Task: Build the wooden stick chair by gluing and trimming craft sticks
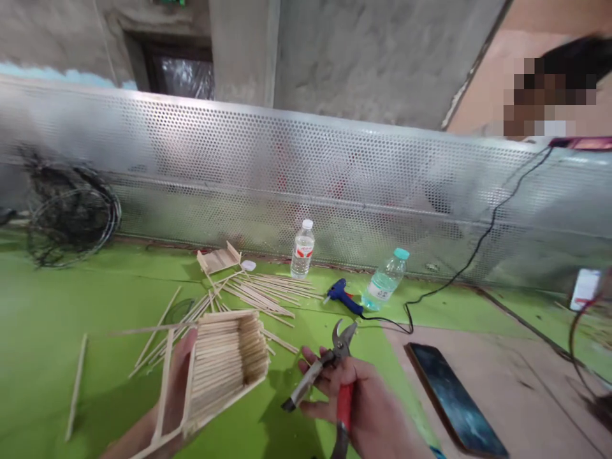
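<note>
My left hand point(179, 370) is closed around a small structure of glued wooden sticks point(220, 363), partly hidden behind its side frame. The structure is tilted, with its box-like end facing right. In my right hand point(368, 401) lies a pair of pruning shears point(340, 347) with red and worn grey handles; the blades are spread and point up and away. Beyond my hands, many loose thin wooden sticks point(258, 294) are fanned across the green tabletop. A blue glue gun point(345, 297) rests on its side to the right of them.
A clear water bottle point(303, 252) stands near the perforated metal screen point(268, 166); a second bottle point(384, 280) leans beside the glue gun's black cable point(482, 239). A smartphone point(454, 398) lies at right, coiled wire point(71, 210) at left. A person point(554, 95) is behind the screen.
</note>
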A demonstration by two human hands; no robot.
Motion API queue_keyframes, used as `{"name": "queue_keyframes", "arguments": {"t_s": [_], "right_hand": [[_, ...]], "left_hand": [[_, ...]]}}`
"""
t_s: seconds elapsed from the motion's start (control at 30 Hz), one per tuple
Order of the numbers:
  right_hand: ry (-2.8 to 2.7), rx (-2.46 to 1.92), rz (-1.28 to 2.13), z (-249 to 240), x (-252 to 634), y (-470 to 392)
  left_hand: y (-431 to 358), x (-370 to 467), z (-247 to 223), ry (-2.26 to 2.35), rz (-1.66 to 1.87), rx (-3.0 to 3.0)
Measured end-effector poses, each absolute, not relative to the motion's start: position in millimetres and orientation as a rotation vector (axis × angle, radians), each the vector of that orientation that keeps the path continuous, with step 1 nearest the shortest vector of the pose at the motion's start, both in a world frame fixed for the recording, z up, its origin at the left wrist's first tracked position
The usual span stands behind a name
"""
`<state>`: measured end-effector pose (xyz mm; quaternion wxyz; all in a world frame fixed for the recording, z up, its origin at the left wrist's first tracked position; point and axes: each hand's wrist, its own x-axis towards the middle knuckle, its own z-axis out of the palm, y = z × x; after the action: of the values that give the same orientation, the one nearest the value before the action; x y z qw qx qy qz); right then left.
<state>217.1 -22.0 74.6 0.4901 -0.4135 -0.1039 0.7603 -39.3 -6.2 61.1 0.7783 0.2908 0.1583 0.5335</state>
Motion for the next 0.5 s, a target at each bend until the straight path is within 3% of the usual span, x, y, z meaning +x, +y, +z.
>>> {"name": "queue_keyframes", "arguments": {"t_s": [0.5], "right_hand": [[-0.416, -0.944, 1.545, 68, 203, -23]], "left_hand": [[5, -40, 40, 0.145, 0.925, 0.663]]}}
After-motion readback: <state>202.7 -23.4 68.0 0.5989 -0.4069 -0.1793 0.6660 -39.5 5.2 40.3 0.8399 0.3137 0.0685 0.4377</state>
